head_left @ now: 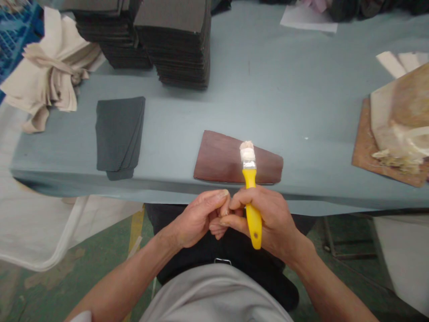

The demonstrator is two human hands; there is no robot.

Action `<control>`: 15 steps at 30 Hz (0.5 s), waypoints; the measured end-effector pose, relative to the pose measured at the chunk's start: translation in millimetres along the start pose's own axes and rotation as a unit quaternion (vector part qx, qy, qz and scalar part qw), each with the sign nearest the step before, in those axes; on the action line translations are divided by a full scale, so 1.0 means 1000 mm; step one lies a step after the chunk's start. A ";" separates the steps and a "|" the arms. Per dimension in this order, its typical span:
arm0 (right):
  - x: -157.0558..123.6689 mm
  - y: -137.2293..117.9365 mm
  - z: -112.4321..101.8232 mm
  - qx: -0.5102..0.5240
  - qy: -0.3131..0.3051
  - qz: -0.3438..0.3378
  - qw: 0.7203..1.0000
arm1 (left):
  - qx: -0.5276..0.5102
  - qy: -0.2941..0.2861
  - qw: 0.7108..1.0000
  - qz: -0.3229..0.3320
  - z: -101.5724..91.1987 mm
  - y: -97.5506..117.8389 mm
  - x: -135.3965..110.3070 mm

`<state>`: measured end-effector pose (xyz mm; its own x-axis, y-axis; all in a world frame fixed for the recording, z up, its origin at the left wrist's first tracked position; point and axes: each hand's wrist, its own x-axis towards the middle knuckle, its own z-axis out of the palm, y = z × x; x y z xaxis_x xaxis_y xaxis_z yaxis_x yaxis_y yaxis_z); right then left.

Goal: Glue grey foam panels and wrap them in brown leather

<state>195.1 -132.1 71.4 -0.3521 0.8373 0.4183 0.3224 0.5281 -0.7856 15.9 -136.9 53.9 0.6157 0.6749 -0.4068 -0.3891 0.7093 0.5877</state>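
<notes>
A yellow-handled paintbrush [252, 179] is in my right hand [268, 212], its pale, glue-coated bristles pointing away from me. My left hand [204, 217] is closed, with its fingertips meeting those of the right just in front of the table edge. Whatever the left fingers may hold is too small or hidden to tell. Beyond the hands, a reddish-brown tapered leather piece [221, 154] lies flat near the front edge, partly behind the brush. To its left is a small fanned pile of dark grey pieces [117, 134].
Tall stacks of dark sheets [182, 49] stand at the back left. Beige fabric strips [53, 74] hang over the left side by a white tub [63, 237]. On the right, a glue-crusted container [402, 103] rests on a brown board [362, 143]. White paper [308, 20] lies at the back.
</notes>
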 end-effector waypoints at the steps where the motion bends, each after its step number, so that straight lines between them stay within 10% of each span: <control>1: -0.001 0.002 0.000 -0.003 -0.003 -0.005 1.000 | -0.002 -0.003 1.000 -0.004 0.000 0.000 0.000; 15: -0.009 0.011 0.002 0.022 0.018 -0.026 0.999 | -0.009 -0.009 1.000 -0.011 0.006 0.004 0.009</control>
<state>199.8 -134.2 58.1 -0.3346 0.8136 0.4755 0.2643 0.5654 -0.7813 23.8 -129.1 56.9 0.6373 0.6545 -0.4068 -0.3866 0.7281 0.5660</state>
